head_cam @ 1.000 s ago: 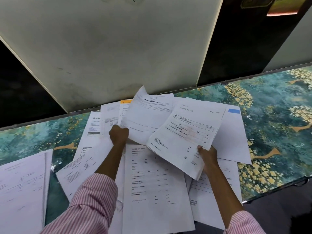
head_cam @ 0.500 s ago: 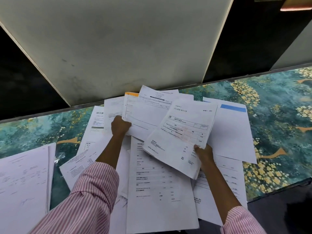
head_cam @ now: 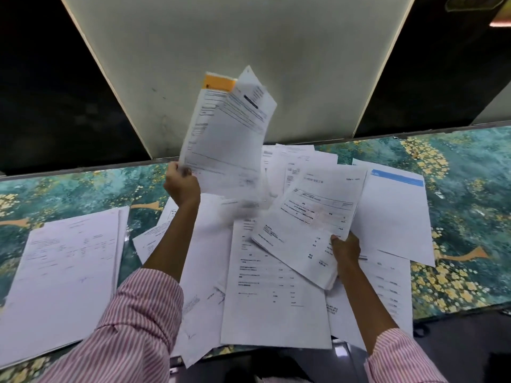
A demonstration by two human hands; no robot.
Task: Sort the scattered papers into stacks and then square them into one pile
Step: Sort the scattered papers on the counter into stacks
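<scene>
White sheets [head_cam: 226, 139], a moment ago low over the scattered papers [head_cam: 273, 294], now rise pinched in the left hand [head_cam: 182, 186], while the right hand [head_cam: 345, 248] grips another sheet [head_cam: 309, 222], so sorting continues.

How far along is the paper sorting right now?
Early. Done: one stack lies on the table's left side. In hand: the left hand lifts a few sheets, and the right hand grips a printed sheet. Left: the loose overlapping papers in the middle, then squaring everything into one pile.
</scene>
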